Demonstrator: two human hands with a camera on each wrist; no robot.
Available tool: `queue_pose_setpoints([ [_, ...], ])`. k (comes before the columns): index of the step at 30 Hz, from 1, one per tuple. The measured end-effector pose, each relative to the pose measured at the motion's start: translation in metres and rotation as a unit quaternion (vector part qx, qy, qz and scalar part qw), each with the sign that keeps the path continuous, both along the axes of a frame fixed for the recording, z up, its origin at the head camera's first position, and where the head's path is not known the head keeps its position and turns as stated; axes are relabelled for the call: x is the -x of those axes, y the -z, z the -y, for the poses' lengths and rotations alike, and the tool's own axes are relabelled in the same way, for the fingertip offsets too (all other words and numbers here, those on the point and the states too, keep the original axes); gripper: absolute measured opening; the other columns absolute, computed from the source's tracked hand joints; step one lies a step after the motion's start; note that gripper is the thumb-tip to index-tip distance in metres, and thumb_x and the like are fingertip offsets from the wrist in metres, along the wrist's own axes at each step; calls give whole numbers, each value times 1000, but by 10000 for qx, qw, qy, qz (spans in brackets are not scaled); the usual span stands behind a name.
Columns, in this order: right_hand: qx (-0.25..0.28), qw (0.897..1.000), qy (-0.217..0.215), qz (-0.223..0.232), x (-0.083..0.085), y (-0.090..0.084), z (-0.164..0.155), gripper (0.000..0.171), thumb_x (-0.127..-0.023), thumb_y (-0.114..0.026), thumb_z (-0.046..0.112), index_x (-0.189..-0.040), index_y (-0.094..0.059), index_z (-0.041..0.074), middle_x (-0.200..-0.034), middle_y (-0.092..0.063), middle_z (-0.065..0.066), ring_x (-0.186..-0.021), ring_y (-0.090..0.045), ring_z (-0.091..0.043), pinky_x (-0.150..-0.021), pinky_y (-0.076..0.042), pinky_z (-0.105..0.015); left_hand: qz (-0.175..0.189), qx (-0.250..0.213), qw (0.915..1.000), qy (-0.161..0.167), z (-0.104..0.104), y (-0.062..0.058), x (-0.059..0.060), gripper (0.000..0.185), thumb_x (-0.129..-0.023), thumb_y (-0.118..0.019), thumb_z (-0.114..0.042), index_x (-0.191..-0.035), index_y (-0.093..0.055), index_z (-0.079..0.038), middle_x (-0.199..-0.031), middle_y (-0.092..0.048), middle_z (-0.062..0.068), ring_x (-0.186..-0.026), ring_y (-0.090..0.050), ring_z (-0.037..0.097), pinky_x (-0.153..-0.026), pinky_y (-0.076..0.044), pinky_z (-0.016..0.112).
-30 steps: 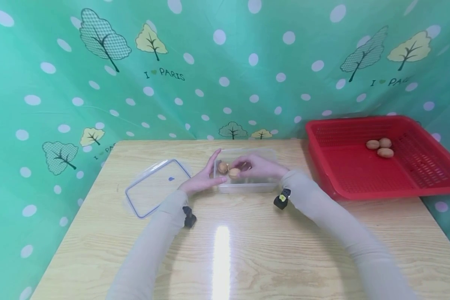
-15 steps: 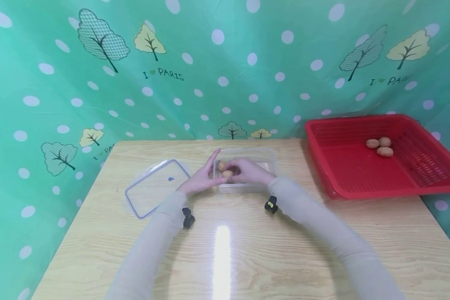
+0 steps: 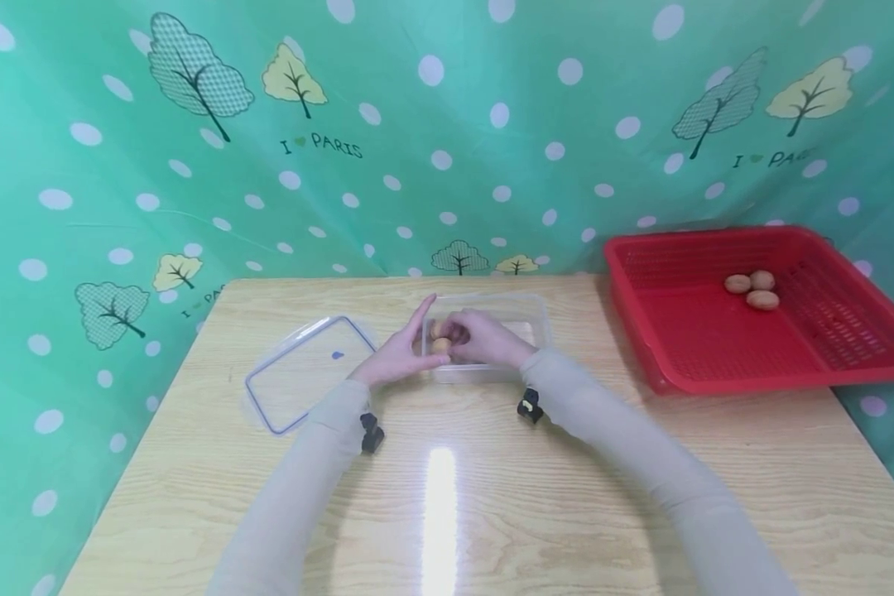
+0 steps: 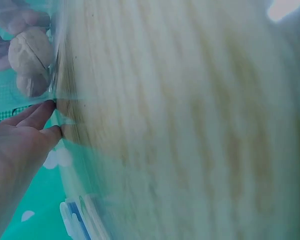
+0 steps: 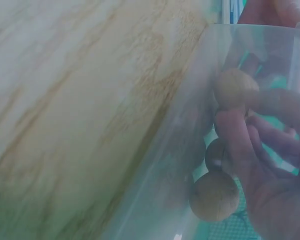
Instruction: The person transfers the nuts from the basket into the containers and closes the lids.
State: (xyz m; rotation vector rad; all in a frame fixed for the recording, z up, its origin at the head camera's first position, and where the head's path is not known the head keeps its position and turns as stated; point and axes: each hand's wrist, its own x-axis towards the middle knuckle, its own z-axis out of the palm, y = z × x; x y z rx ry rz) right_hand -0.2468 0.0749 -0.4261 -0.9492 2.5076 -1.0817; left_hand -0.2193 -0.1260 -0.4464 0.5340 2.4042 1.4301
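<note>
Clear container [image 3: 525, 319] near table's [image 3: 492, 497] far edge, midway along; right hand [image 3: 484, 339] inside, fingers curled round walnuts [image 3: 439, 343]; left hand [image 3: 398, 356] flat, fingers straight, against container's left wall.

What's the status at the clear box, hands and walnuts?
Left hand open, fingers flat against clear box outer wall. Right hand inside box, fingers on walnuts; firm grip unclear. Lid off, left of box. Nothing in the way.

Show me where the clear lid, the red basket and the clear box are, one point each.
clear lid [image 3: 305, 372], head view, its flat middle.
red basket [image 3: 644, 252], head view, its back left wall.
clear box [image 3: 532, 319], head view, its right wall.
</note>
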Motion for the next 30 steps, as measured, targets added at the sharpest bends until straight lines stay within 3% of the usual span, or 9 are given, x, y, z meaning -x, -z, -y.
queue_pose_setpoints([
  [6, -229, 9985, 487, 13, -2, -4, 3, 21, -84, -74, 4, -102, -65, -1, -93, -64, -7, -86, -59, -19, -78, -52, -26, 32, 31, 10000, -15, 0, 0, 1, 105, -83, -77, -29, -151, 1, -50, -160, -8, 8, -143, -14, 34, -111, -15, 59],
  [13, -123, 9994, 312, 84, -4, -5, 0, 24, -84, -72, 2, -106, -65, -1, -98, -65, -9, -88, -61, -18, -79, -52, -24, 7, 50, 10000, -28, 0, 0, -1, 105, -84, -77, -27, -152, 1, -48, -158, -14, 17, -142, -18, 34, -111, -17, 59],
  [23, 146, 9996, 199, 168, -9, -13, -15, 27, -86, -67, -2, -112, -63, -2, -108, -65, -14, -100, -61, -24, -89, -51, -30, 72, -9, 10000, -68, 2, -1, -1, 106, -83, -78, -27, -152, 0, -48, -159, -12, 14, -143, -15, 34, -111, -15, 60],
  [30, 390, 9990, 210, 56, -16, -20, -39, 31, -83, -67, -5, -114, -62, -5, -114, -61, -18, -100, -61, -32, -84, -54, -35, 1, 68, 10000, -46, 1, 1, 1, 106, -84, -77, -27, -151, 2, -49, -160, -9, 12, -142, -16, 36, -111, -16, 59],
])
